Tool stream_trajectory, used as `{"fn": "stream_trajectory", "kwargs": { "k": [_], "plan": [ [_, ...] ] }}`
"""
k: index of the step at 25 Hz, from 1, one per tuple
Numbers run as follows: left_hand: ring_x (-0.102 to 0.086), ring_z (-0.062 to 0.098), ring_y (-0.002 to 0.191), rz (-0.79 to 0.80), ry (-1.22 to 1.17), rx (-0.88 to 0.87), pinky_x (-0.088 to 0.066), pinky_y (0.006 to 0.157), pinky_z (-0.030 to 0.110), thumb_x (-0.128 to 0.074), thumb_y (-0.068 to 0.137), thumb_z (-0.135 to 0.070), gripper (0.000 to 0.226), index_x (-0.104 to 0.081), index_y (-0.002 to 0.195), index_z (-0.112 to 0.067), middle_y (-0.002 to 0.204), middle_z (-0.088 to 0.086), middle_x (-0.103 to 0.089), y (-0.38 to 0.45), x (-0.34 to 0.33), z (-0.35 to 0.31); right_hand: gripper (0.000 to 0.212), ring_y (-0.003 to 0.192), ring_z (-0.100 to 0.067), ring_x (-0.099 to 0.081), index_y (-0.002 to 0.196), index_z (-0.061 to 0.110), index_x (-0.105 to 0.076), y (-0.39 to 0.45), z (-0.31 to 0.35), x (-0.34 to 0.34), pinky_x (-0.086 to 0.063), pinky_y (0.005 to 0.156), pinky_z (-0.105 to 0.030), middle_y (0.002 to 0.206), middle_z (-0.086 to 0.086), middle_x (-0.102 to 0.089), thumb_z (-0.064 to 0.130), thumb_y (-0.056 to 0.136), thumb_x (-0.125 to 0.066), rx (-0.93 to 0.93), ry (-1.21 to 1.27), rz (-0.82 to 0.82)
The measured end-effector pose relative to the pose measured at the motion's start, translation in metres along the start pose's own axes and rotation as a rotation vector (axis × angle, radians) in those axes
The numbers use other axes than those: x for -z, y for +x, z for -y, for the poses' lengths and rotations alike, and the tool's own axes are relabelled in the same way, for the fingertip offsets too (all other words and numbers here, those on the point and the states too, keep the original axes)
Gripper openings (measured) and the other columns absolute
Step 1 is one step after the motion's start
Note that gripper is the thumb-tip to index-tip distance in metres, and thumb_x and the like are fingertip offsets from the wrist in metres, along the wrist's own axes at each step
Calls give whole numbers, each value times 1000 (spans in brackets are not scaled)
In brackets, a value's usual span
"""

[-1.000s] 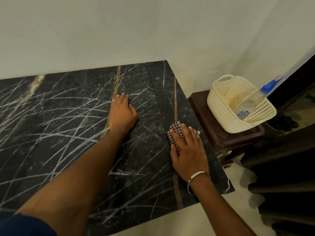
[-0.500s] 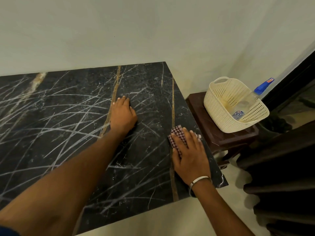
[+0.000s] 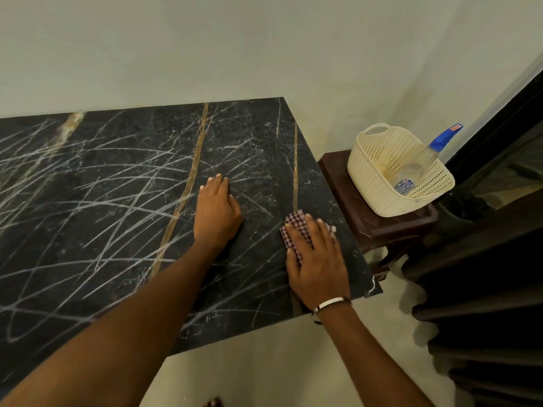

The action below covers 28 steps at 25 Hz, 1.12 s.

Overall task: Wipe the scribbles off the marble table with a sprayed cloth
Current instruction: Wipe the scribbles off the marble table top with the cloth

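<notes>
The black marble table (image 3: 123,201) with gold veins is covered in long white scribbles (image 3: 88,183) across its left and middle. My left hand (image 3: 216,212) rests flat on the marble, fingers straight. My right hand (image 3: 318,262) presses a checked maroon-and-white cloth (image 3: 296,227) flat onto the table near its right edge; the palm hides most of the cloth. A silver bangle circles my right wrist.
To the right of the table a dark wooden stool (image 3: 379,227) carries a cream plastic basket (image 3: 379,174) with a clear spray bottle (image 3: 423,160), blue cap up, lying in it. Dark furniture (image 3: 484,289) stands at the far right. A pale wall runs behind.
My right hand with the cloth has slid a little back toward me along the table's right edge. The left hand stays flat in the same place.
</notes>
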State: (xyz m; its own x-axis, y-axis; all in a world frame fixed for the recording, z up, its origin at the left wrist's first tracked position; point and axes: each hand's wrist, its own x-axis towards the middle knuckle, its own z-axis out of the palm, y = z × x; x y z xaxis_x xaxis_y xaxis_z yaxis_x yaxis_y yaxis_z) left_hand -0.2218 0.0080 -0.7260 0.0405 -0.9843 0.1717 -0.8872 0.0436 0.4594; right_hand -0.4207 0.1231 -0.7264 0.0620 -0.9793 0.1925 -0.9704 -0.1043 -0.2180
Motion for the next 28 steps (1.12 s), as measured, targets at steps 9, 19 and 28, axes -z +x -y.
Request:
{"fn": "stream_trajectory", "kwargs": {
  "k": [9,19,28],
  "plan": [
    [-26,24,144,-14,28,15,-14,121,40,-35,98,-22,51,-36,146,-5,154,13,-34,-1,-1,-5,52,142,-30,-27,143,29,-39,-9,-23,9,-26,115,-50,153,-8,-32,42,93,-34,-177,-81,-32],
    [-29,24,143,-19,38,12,-15,121,40,-35,97,-24,52,-38,145,-5,153,13,-35,-2,0,-5,52,143,-28,-27,145,31,-36,-27,-52,16,-27,115,-49,155,-5,-29,42,94,-41,-222,-99,-16],
    [-27,25,144,4,12,-6,-15,121,42,-36,97,-23,52,-37,145,-4,153,14,-34,-1,0,-1,49,145,-24,-21,144,35,-34,-49,-39,21,-23,117,-46,157,0,-26,42,95,-39,-178,-42,21]
  ]
}}
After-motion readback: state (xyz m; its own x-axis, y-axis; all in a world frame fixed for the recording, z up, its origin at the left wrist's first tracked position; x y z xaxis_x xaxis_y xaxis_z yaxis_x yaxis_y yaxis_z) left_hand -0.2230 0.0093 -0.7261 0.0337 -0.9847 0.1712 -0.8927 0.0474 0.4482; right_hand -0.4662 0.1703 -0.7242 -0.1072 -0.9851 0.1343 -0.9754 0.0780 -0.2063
